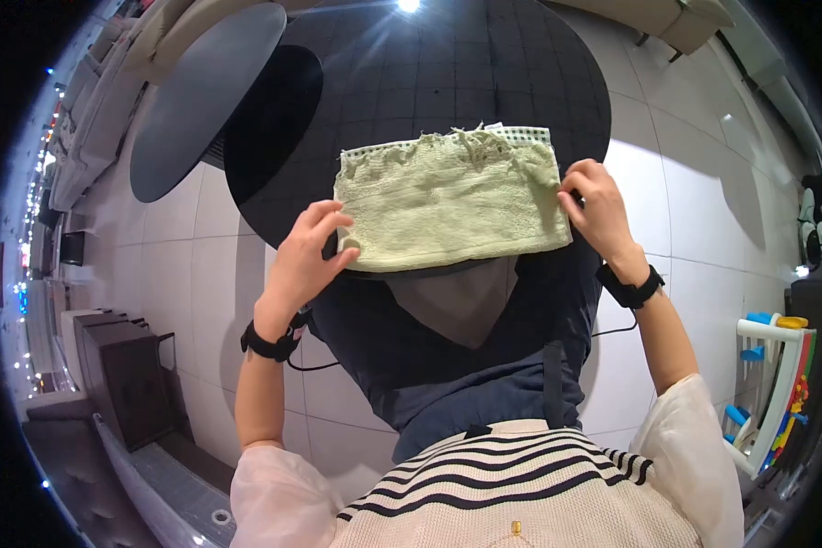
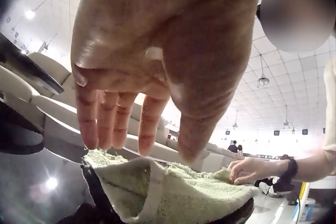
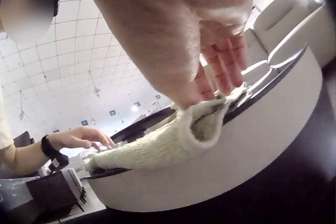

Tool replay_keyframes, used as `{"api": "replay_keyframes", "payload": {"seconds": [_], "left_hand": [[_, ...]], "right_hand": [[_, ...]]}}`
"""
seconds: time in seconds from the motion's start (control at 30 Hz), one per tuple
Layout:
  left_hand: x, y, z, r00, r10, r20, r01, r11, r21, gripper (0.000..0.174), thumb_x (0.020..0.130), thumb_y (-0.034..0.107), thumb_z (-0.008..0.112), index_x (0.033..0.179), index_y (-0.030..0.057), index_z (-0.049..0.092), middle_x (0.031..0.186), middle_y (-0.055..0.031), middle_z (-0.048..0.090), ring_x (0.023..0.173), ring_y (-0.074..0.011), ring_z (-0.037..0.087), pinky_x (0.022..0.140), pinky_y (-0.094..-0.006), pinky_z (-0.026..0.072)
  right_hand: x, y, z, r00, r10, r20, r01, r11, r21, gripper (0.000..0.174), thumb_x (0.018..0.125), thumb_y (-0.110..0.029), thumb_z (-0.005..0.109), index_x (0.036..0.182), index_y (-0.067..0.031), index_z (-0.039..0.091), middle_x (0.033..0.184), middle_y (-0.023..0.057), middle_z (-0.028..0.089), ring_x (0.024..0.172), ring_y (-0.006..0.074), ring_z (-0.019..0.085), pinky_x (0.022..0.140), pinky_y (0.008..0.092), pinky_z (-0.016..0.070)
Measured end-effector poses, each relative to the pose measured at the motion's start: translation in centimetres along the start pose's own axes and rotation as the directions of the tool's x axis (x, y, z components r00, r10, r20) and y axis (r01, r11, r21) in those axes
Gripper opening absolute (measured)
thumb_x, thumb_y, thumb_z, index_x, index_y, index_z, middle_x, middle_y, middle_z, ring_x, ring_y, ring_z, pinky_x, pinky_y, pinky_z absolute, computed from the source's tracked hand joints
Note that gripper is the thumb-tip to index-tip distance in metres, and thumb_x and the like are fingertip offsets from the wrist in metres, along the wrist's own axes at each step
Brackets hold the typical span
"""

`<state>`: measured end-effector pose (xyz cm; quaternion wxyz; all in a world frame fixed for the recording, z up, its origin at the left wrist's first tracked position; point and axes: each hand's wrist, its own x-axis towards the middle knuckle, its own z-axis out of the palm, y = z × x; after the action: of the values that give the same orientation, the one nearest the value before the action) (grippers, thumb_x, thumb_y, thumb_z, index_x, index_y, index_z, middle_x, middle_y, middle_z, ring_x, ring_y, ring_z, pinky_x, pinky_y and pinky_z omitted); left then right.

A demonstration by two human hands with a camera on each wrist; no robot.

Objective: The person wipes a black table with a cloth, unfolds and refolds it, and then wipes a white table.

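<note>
A pale green towel (image 1: 452,201), folded over, lies on the black round table near its front edge. Its far border is a checked band with frayed, bunched fabric along it. My left hand (image 1: 306,251) is at the towel's left edge, fingers loosely extended and thumb apart. In the left wrist view, the fingertips (image 2: 147,148) hang right at the top of the cloth. At the opposite edge, my right hand (image 1: 598,205) pinches the towel's side between thumb and fingers. The right wrist view shows the towel's end (image 3: 202,124) as an open loop of layers under that hand.
The black table (image 1: 384,82) extends beyond the towel, with a grey oval top (image 1: 210,100) beside it at the left. A dark cabinet (image 1: 123,379) stands at the lower left. Toward the right is a white rack with colourful pieces (image 1: 781,393). Sofas line the back.
</note>
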<state>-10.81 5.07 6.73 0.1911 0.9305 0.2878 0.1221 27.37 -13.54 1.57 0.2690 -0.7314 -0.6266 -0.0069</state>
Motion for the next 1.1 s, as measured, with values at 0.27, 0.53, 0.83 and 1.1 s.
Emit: {"api": "replay_keyframes", "payload": {"seconds": [0.27,0.53,0.83,1.1], "left_hand": [[-0.9,-0.2,0.4,0.995,0.095,-0.03,-0.094,0.995,0.036,0.028,0.072,0.009,0.08,0.094,0.005,0.063,0.11,-0.0082,0.061,0.103,-0.0289,0.059,0.084,-0.0401,0.0512],[-2.3,0.0,1.7,0.982,0.149,0.112,-0.16,0.983,0.091,0.019,0.075,0.003,0.072,0.088,0.0068,0.06,0.094,-0.0051,0.059,0.091,-0.0263,0.058,0.082,-0.0376,0.0495],[-1.7,0.4,1.5,0.975,-0.085,-0.207,0.045,0.981,-0.189,0.017,0.084,-0.013,0.054,0.09,0.0016,0.06,0.111,-0.0086,0.065,0.07,-0.0221,0.068,0.062,-0.03,0.0535],[3.7,5.9,0.5,0.888,0.016,-0.46,-0.129,0.968,-0.214,0.016,0.083,-0.014,0.059,0.088,0.0008,0.063,0.113,-0.0106,0.067,0.083,-0.02,0.069,0.067,-0.0295,0.0545]], "right_hand": [[-1.3,-3.8,-1.5,0.931,-0.365,0.032,0.362,0.93,0.069,0.02,0.079,-0.01,0.076,0.09,-0.0053,0.06,0.102,0.0086,0.06,0.101,0.0295,0.059,0.088,0.0394,0.0482],[-3.0,-2.7,0.3,0.892,-0.42,0.168,0.427,0.904,-0.003,0.024,0.071,0.003,0.067,0.092,-0.0042,0.058,0.097,0.0084,0.059,0.096,0.0273,0.06,0.087,0.0386,0.05],[-2.9,-4.2,-1.7,0.927,-0.375,-0.01,0.371,0.922,-0.11,0.016,0.077,0.0,0.067,0.091,-0.0054,0.062,0.095,0.005,0.063,0.09,0.0215,0.062,0.078,0.0339,0.0495],[-4.0,-4.3,-1.0,0.955,-0.291,-0.054,0.294,0.955,0.037,0.017,0.077,0.004,0.066,0.092,-0.0037,0.064,0.096,0.0074,0.068,0.077,0.0232,0.067,0.064,0.0332,0.0509]]}}
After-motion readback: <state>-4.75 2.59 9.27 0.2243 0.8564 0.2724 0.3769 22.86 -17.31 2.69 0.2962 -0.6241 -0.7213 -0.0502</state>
